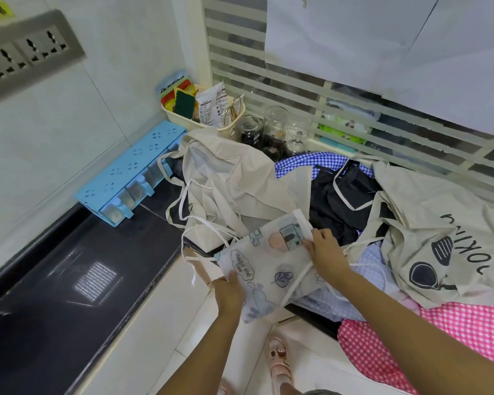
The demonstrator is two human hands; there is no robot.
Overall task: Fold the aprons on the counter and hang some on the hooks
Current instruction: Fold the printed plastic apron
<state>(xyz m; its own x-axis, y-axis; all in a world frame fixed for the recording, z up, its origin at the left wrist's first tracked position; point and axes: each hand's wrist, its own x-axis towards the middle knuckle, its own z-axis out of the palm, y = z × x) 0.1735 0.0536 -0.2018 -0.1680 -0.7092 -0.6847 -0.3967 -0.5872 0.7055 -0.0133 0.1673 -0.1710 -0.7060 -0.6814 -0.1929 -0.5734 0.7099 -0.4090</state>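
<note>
A white apron printed with small pictures and the words "Happy and free" (268, 269) is held out over the counter's front edge. My left hand (230, 292) grips its near left edge, thumb on top. My right hand (325, 252) pinches its far right edge near the white band. White ties trail from it. Behind it lies a heap of aprons: a beige one (234, 178), a black one with beige trim (342, 201), a blue checked one (305, 163), a beige one with a printed face (445, 240) and a pink checked one (439, 337). No hooks show.
The dark counter (69, 280) runs along the left wall. A blue spice rack (126, 178) stands on it, with a cream basket of sponges and packets (203, 106) and glass jars (271, 129) behind the heap. A wall socket panel (26, 52) is at upper left. A sandalled foot (280, 357) is below.
</note>
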